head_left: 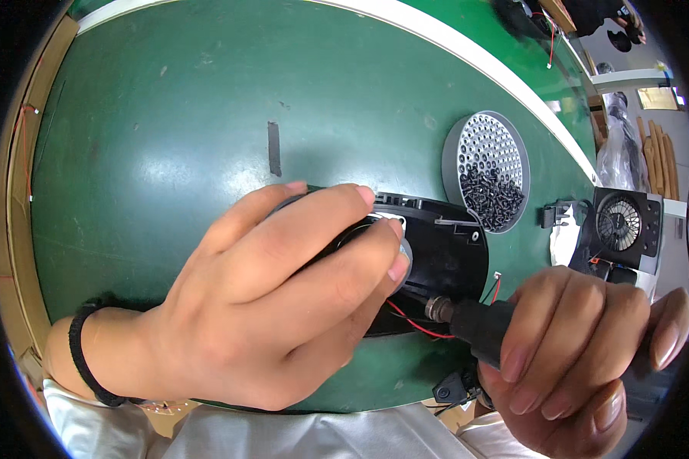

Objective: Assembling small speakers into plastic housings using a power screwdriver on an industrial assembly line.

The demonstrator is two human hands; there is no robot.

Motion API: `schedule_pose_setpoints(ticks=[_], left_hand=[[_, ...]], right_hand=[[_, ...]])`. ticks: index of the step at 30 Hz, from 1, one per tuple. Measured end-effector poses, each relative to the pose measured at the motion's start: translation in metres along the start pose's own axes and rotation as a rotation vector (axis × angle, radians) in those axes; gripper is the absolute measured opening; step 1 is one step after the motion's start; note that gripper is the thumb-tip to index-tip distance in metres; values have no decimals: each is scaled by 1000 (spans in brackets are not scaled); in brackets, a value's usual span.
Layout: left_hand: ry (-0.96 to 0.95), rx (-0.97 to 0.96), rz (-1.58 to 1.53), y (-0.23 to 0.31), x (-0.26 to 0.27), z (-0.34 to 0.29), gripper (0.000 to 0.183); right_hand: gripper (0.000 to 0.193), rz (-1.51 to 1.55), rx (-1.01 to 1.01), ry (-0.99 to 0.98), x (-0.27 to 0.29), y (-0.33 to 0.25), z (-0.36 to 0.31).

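My left hand (283,298) lies over a black plastic housing (452,256) on the green table. Its fingers are bent around the housing's left part and a round part with a pale rim, both mostly hidden beneath them. Red and black wires (417,325) come out along the near side of the housing. In my right hand (570,352) is a black powered screwdriver (478,325), gripped with the fingers wrapped round its body. Its metal nose points left, close to the near right edge of the housing; the bit's tip is hard to make out.
Behind the housing, a round grey dish (452,164) holds many small black screws (491,200) on a dimpled bottom. At the right stand a black fan unit (620,222) and a black connector block (559,214). A dark tape strip (274,149) sticks to the green table (168,153).
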State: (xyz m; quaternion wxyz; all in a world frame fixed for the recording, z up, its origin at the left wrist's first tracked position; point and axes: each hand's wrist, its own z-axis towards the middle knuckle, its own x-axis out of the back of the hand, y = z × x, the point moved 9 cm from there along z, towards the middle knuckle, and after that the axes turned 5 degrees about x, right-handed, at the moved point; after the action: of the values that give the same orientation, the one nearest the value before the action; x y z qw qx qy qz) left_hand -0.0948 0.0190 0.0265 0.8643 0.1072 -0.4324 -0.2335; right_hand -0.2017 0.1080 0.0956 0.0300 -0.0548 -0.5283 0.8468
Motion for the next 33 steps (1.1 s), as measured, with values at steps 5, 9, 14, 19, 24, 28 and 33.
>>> schedule_pose_setpoints(ticks=[5,9,14,19,24,28,33], left_hand=[[-22,-2,-19,4,2,6,43],[-40,-16,-31,6,1,11,43],[-66,14,-5,2,2,5,40],[-28,-28,15,3,1,6,39],[-86,4,-29,2,2,7,41],[-110,39,-56,0,0,7,42],[-149,131,-74,-3,-2,11,42]], right_hand=[[36,-27,48,-17,-7,2,10],[36,-56,86,-27,-13,8,22],[36,-37,149,-54,-17,21,25],[36,-62,203,-65,-17,24,30],[36,-67,259,-83,-14,21,27],[36,-63,298,-90,-17,4,8],[35,-81,304,-19,-15,1,0]])
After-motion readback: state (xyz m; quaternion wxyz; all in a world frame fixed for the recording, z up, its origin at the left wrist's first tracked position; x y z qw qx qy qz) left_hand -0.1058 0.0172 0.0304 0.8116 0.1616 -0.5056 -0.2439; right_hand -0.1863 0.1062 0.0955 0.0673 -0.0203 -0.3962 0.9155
